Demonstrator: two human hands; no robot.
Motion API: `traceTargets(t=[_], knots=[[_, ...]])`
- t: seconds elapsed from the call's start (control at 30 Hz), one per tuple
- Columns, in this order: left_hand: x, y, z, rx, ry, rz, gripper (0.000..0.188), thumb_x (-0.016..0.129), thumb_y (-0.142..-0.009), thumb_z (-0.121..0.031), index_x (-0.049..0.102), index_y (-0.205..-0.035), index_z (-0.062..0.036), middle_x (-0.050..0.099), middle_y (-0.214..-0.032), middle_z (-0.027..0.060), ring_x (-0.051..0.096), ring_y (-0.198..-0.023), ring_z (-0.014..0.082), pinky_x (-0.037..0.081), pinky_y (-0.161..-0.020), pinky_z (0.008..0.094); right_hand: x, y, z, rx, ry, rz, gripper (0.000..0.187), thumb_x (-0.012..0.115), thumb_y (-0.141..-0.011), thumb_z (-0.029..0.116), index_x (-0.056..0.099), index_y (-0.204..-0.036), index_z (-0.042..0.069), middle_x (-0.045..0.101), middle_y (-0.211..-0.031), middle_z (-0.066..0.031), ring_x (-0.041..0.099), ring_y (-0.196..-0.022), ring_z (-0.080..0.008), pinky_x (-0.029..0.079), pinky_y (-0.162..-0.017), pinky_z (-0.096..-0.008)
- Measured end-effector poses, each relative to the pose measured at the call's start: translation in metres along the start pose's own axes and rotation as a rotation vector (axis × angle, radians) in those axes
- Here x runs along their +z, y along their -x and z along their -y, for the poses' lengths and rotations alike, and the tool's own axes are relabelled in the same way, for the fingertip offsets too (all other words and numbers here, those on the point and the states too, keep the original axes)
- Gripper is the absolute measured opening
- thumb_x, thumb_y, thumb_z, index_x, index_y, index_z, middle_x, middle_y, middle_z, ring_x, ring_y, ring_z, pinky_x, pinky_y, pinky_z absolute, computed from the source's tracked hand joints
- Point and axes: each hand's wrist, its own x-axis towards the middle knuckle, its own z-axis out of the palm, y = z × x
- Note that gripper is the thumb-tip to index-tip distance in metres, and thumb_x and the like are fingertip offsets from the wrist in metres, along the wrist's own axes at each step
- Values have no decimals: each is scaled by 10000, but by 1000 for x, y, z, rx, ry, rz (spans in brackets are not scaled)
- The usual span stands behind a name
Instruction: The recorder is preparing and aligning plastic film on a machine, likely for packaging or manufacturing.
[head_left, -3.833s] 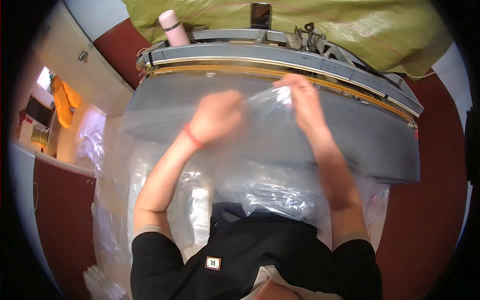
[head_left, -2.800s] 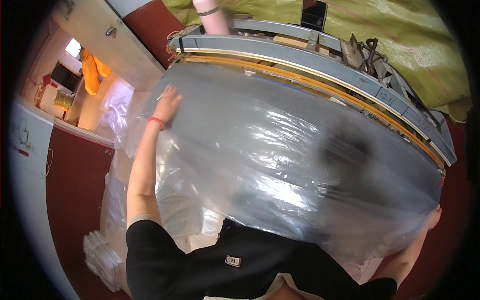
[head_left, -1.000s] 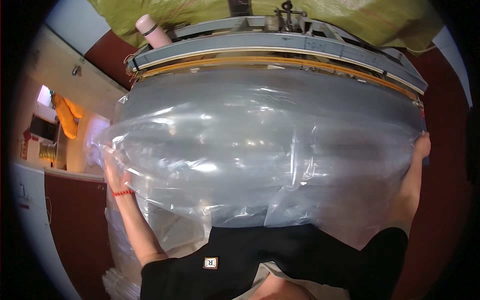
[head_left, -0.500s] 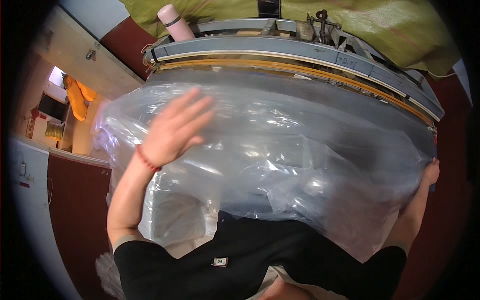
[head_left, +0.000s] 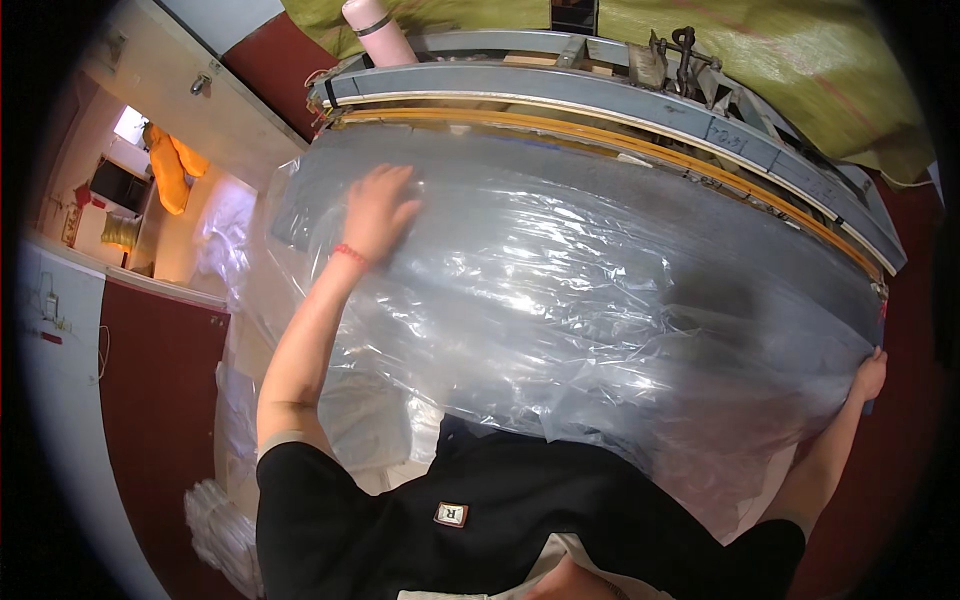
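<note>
Your hands at the wide, clear, shiny plastic film (head_left: pixel 520 300), in front of the long grey metal beam (head_left: pixel 470 77).
Your left hand (head_left: pixel 378 212) is palm down over the film, fingers apart, near the beam's left end; your right hand (head_left: pixel 873 374) curls at the film's edge, on the near side of the beam's right end, and whether it pinches or only presses, I cannot tell. The film appears mostly spread out over the dark grey flat work surface (head_left: pixel 655 195) before the beam; creases and near-side slack seem to remain. A narrow orange strip (head_left: pixel 600 132) lines the beam's near side. Behind the beam are a pink cylindrical bottle (head_left: pixel 380 35) and an olive-green woven sheet (head_left: pixel 790 75); beyond its left end, a pale door (head_left: pixel 165 85).
</note>
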Motion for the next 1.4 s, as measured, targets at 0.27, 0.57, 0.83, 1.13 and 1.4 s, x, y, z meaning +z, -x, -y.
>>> traceTargets(t=[0.27, 0.57, 0.83, 1.13, 1.4], knots=[[-10, -33, -18, -74, 43, 117, 305, 643, -703, -320, 622, -905, -92, 591, -849, 41, 495, -887, 196, 358, -801, 363, 15, -11, -18, -48, -1, -46, 391, 303, -873, 423, 511, -999, 117, 573, -939, -169, 532, -848, -395, 419, -662, -491], [3, -55, 6, -32, 719, 429, 135, 616, -766, -165, 589, -784, -34, 549, -718, 9, 484, -740, 94, 396, -710, 246, 15, -12, -20, -52, -23, -30, 385, 305, -873, 408, 519, -997, 112, 570, -951, -167, 519, -879, -391, 411, -678, -478], [52, -62, -19, -190, 350, -70, 169, 645, -705, -133, 595, -847, -58, 571, -691, 78, 542, -684, 193, 430, -648, 291, 38, -51, -98, -28, -778, 7, 445, 399, -859, 432, 551, -1010, 43, 594, -895, -125, 545, -865, -255, 405, -761, -350], [51, -57, -28, -115, 343, -207, 168, 674, -663, -145, 619, -805, -75, 573, -705, 72, 546, -690, 219, 436, -640, 313, -15, -37, -124, 134, -1438, 58, 477, 537, -813, 385, 517, -1077, -12, 532, -1067, -103, 497, -980, -212, 377, -863, -310], [60, -93, 31, -179, 437, -609, 135, 454, -825, -152, 499, -722, -77, 416, -612, -4, 443, -554, 106, 350, -477, 217, 13, -105, -41, -59, -986, -169, 314, 466, -807, 241, 586, -1029, 55, 596, -1006, -110, 566, -900, -214, 422, -781, -312]])
